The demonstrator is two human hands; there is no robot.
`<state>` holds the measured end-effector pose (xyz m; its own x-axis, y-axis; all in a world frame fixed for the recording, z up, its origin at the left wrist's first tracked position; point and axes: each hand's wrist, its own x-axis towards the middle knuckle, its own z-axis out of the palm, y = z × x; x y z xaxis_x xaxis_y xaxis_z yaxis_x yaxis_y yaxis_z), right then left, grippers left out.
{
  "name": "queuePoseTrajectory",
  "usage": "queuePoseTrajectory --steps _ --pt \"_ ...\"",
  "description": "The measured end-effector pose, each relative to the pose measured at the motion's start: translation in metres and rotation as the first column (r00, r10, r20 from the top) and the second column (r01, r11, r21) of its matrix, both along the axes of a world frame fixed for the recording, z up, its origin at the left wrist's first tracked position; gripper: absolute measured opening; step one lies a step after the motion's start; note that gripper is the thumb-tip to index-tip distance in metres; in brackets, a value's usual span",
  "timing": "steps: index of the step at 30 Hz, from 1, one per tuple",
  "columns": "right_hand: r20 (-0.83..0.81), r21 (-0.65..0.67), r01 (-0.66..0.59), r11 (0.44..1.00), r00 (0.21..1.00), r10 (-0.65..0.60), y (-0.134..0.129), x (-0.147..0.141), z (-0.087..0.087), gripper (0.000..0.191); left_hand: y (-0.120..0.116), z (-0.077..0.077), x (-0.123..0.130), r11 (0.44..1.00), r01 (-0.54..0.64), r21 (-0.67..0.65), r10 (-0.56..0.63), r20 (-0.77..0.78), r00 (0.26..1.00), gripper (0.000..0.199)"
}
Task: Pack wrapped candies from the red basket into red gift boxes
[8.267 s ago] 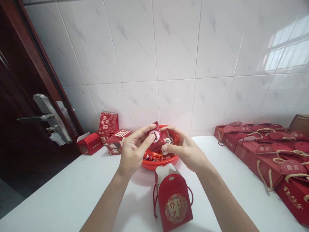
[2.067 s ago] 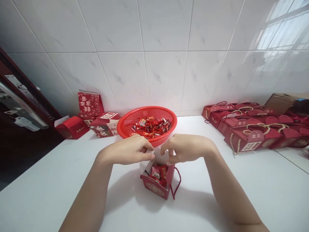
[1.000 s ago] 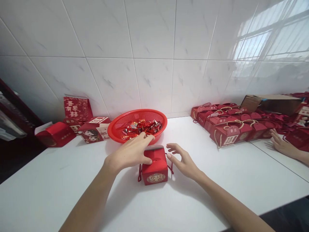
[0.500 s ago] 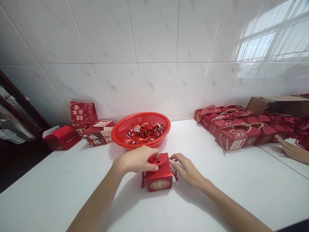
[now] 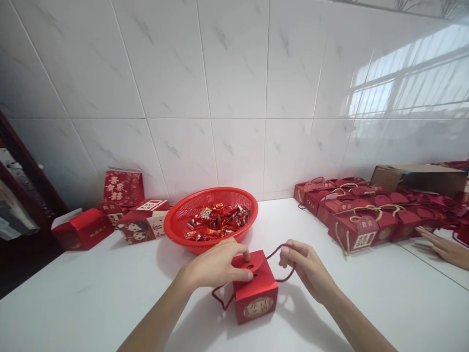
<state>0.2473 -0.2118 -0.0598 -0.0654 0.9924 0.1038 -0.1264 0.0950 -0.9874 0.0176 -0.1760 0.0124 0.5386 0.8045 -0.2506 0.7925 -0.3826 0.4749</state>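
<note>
A small red gift box (image 5: 256, 288) with a gold label on its front stands on the white table in front of me. My left hand (image 5: 220, 265) presses on its top flap, thumb and fingers around the slotted closure. Off the box's right side runs a dark red cord (image 5: 287, 278), pinched and pulled into a loop by my right hand (image 5: 306, 266). Another loop of the cord hangs out on the left side, under my left wrist. Just behind the box is a red plastic basket (image 5: 175, 222) with wrapped candies (image 5: 216, 222) in it.
Several red boxes (image 5: 93, 229) stand at the left by the wall. Rows of closed red boxes with rope handles (image 5: 366, 227) fill the right side, with a cardboard box (image 5: 388, 177) behind. Another person's hand (image 5: 445, 247) rests beside them at the right edge.
My right hand has taken the cord and drawn it out to the right into a loop. The box has turned slightly, with my left hand still on its flap. The view has tilted upward.
</note>
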Motion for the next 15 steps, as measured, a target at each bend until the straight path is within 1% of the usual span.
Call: queuePoseTrajectory --steps 2,4,7,9,11,15 --pt "-0.054 0.05 0.057 0.997 0.997 -0.054 0.0 0.006 0.006 0.038 0.001 -0.001 0.001 1.0 0.003 -0.018 -0.001 0.083 0.997 0.044" --pt "-0.098 0.087 0.101 0.991 0.991 -0.092 0.001 0.012 0.012 0.036 0.002 0.001 0.001 0.998 -0.009 -0.066 0.02 0.179 0.984 0.054" --pt "-0.137 0.116 0.141 0.983 0.983 -0.124 0.002 0.019 0.017 0.032 0.003 0.008 -0.001 0.984 -0.031 -0.177 0.093 0.353 0.931 0.063" --pt "-0.13 0.133 0.151 0.98 0.982 -0.134 0.002 0.022 0.02 0.03 0.002 0.014 -0.003 0.974 -0.022 -0.225 0.129 0.473 0.871 0.062" --pt "-0.091 0.157 0.147 0.977 0.987 -0.134 0.0 0.021 0.025 0.028 -0.002 0.02 -0.003 0.967 0.011 -0.253 0.145 0.59 0.794 0.06" --pt "0.084 0.206 0.11 0.972 0.988 -0.13 -0.01 0.009 0.039 0.029 -0.013 0.026 0.003 0.955 0.122 -0.27 0.141 0.775 0.616 0.051"
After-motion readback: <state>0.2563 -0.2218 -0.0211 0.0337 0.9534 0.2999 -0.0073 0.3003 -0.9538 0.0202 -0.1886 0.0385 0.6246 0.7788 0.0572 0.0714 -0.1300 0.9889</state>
